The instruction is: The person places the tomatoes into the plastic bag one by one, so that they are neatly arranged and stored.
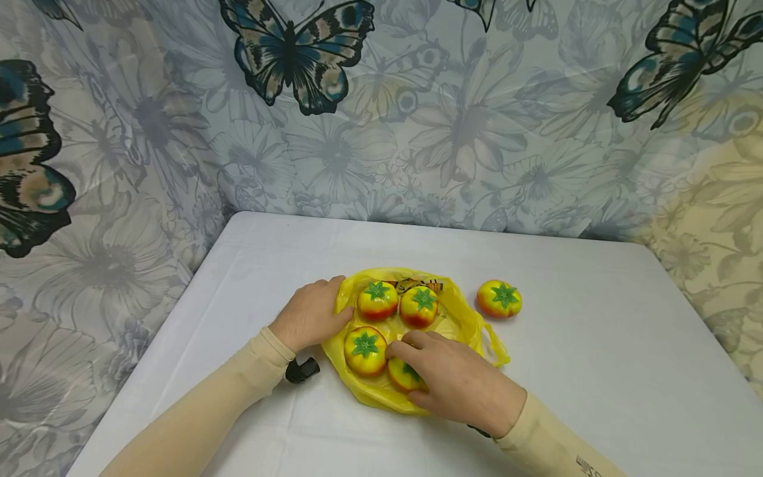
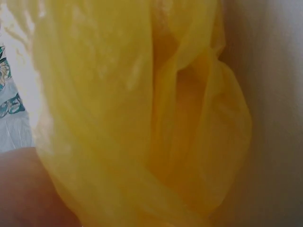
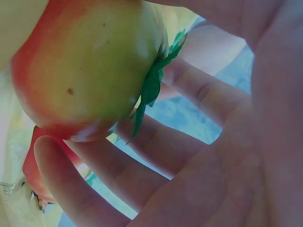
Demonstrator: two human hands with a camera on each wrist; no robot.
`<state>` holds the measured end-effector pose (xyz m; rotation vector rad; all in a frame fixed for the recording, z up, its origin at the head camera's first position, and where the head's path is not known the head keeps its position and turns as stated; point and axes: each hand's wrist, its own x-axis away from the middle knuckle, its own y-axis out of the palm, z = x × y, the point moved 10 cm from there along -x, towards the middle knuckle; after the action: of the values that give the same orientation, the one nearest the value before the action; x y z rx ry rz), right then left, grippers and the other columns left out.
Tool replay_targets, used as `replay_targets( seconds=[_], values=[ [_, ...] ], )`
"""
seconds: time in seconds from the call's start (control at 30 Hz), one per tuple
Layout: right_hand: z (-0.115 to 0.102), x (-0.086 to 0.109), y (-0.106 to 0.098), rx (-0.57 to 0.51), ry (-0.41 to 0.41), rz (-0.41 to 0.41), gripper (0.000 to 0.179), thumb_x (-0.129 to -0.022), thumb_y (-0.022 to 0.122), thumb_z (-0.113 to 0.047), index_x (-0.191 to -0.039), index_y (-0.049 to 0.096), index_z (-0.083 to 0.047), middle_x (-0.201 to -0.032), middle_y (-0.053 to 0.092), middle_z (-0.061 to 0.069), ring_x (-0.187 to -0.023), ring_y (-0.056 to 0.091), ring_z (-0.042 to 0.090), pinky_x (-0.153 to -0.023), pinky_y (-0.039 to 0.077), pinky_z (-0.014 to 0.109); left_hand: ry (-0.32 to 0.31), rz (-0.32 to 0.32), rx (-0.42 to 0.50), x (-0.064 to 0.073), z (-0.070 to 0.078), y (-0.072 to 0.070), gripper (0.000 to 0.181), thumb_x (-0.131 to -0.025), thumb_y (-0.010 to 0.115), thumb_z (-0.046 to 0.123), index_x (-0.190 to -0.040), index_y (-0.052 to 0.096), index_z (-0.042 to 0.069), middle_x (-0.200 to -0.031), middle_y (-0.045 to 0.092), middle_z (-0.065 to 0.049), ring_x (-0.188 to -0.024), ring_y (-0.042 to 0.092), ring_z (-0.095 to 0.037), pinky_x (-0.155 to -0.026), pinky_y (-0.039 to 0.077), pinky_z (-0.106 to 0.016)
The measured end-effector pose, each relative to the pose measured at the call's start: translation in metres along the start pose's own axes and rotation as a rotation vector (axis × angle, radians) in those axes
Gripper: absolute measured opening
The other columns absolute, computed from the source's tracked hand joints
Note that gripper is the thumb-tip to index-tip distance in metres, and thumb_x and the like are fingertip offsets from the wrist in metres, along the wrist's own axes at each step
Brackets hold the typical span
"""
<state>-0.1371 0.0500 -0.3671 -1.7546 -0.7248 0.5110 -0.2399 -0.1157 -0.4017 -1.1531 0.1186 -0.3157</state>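
Observation:
A yellow plastic bag [image 1: 381, 399] lies spread open on the white table, with toy tomatoes in it. My left hand [image 1: 310, 315] grips its left edge, thumb over the rim and fingers outside; in the left wrist view the bag [image 2: 104, 109] hides most of that hand. At the front of the bag, my right hand [image 1: 450, 377] holds a yellow-red tomato [image 1: 401, 376] with a green leafy top, partly covered by the fingers. The right wrist view shows this tomato [image 3: 90, 71] close up with fingers curved around it. Left of it sits another tomato [image 1: 365, 361], and two more [image 1: 377, 301] rest farther back.
One loose tomato [image 1: 499, 299] is on the table right of the bag, near a bag handle [image 1: 499, 351]. The white tabletop [image 1: 596, 344] ends at the back against a wall hung with butterfly-and-flower fabric [image 1: 465, 132].

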Motion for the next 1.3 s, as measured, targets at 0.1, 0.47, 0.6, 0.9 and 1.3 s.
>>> replay_targets(
  seconds=[0.1,0.47,0.6,0.9,1.3],
  values=[
    [0.000,0.000,0.002,0.005,0.002,-0.005,0.046,-0.087,0.090,-0.023,-0.127,0.067,-0.023,-0.111,0.063,-0.005,-0.088,0.057,0.010,-0.079,0.059,0.030,0.001,0.000,0.001,0.000,0.000,0.000,0.065,-0.105,0.062,0.036,-0.157,0.051,-0.002,-0.137,0.071,-0.025,-0.122,0.071,-0.039,-0.108,0.057,-0.054],
    [0.004,0.001,0.006,0.017,0.030,-0.043,0.057,-0.087,0.092,-0.023,-0.136,0.064,-0.020,-0.121,0.067,0.001,-0.095,0.066,0.016,-0.085,0.063,0.037,0.006,0.005,0.005,0.001,0.003,-0.001,0.063,-0.105,0.063,0.035,-0.156,0.052,-0.002,-0.134,0.073,-0.024,-0.119,0.072,-0.037,-0.106,0.059,-0.053],
    [0.007,0.001,0.005,0.008,0.048,-0.053,0.060,-0.088,0.092,-0.027,-0.140,0.063,-0.020,-0.124,0.068,0.002,-0.096,0.068,0.017,-0.088,0.064,0.039,0.000,0.001,0.005,0.000,0.003,0.000,0.063,-0.105,0.064,0.035,-0.156,0.052,-0.001,-0.135,0.072,-0.023,-0.120,0.072,-0.037,-0.107,0.058,-0.053],
    [0.032,0.004,-0.017,-0.082,0.092,-0.030,0.056,-0.094,0.084,-0.043,-0.143,0.066,-0.021,-0.137,0.069,-0.001,-0.115,0.070,0.017,-0.100,0.061,0.042,-0.009,-0.004,0.005,0.000,0.003,0.000,0.065,-0.105,0.063,0.036,-0.157,0.051,-0.001,-0.137,0.071,-0.024,-0.122,0.071,-0.039,-0.108,0.057,-0.054],
    [0.145,0.034,-0.078,-0.060,0.362,0.149,0.051,-0.100,0.078,-0.036,-0.144,0.064,-0.014,-0.145,0.066,0.016,-0.124,0.067,0.038,-0.106,0.055,0.062,-0.004,-0.005,-0.005,0.002,0.005,0.002,0.064,-0.105,0.064,0.036,-0.155,0.052,0.000,-0.133,0.073,-0.024,-0.116,0.072,-0.038,-0.104,0.058,-0.054]
  ],
)
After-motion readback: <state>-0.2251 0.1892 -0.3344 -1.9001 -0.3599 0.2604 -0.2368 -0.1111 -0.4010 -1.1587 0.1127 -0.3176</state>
